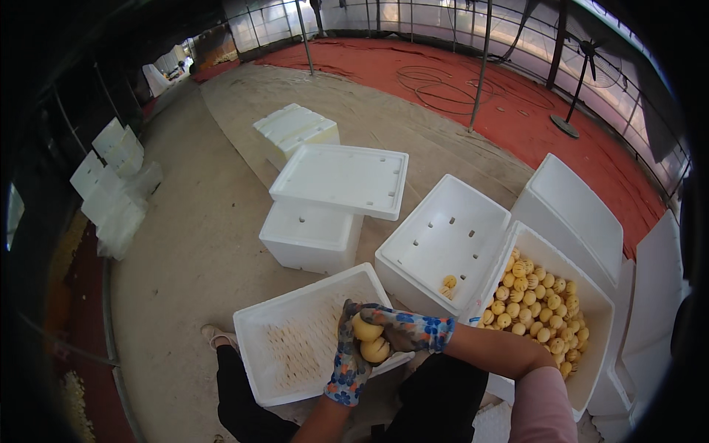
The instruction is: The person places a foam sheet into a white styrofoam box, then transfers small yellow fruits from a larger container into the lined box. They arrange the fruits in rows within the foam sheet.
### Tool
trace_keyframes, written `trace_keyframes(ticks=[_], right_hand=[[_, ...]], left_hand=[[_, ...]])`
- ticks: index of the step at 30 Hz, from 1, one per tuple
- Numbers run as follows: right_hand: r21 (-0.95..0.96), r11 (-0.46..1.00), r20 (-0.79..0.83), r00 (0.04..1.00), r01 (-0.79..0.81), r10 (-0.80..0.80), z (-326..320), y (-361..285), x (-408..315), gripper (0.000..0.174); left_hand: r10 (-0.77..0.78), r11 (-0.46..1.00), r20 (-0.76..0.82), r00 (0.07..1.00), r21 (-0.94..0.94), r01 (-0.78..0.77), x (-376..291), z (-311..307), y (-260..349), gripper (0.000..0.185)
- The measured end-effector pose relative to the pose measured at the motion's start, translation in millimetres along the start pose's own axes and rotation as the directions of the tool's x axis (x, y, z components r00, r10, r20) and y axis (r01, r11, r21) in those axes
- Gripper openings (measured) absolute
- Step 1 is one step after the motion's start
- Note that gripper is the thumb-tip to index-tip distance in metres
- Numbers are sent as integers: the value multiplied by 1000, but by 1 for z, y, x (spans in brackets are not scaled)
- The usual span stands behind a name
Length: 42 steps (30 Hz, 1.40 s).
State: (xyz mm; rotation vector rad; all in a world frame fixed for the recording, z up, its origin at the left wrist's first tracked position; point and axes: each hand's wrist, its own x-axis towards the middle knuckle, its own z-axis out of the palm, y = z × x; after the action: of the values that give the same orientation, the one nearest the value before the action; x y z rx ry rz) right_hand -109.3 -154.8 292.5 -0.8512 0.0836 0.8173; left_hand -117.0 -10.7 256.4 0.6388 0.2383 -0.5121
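Observation:
Both hands wear patterned gloves with blue and orange flowers. My left hand [348,357] cups yellow round fruits [374,350] with dark stripes from the left and below. From the right, my right hand [407,328] closes over the upper fruit [366,328]; its fingertips are partly hidden. The hands are above the right side of a shallow white foam box [252,338], whose floor shows rows of brownish slits or marks. At the right, a deep foam box [601,310] holds many such striped fruits [534,304], and my right forearm passes over its near left corner.
A foam box [426,221] with a few fruits inside stands ahead. Closed foam boxes [310,238] and a large lid [343,177] lie beyond. More foam pieces [576,210] lean at the right. Poles, a hose [426,83] and a standing fan [579,83] are farther off.

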Motion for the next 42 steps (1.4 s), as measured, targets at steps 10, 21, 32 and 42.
trace_keyframes(ticks=[10,21,32,42], right_hand=[[-974,183,-117,988,-133,99,-20,88,110,50],[-454,803,-781,263,386,-567,-162,5,-206,40],[-395,510,-776,-20,-764,-631,-288,11,-194,74],[-742,657,-665,-23,133,-746,-295,35,-226,68]], left_hand=[[-213,947,-119,970,-270,175,32,-179,-24,73],[-299,681,-710,638,309,664,79,-282,-8,37],[-32,639,-401,915,696,328,90,-281,-28,18],[286,600,-306,908,796,80,56,-237,-23,43]])
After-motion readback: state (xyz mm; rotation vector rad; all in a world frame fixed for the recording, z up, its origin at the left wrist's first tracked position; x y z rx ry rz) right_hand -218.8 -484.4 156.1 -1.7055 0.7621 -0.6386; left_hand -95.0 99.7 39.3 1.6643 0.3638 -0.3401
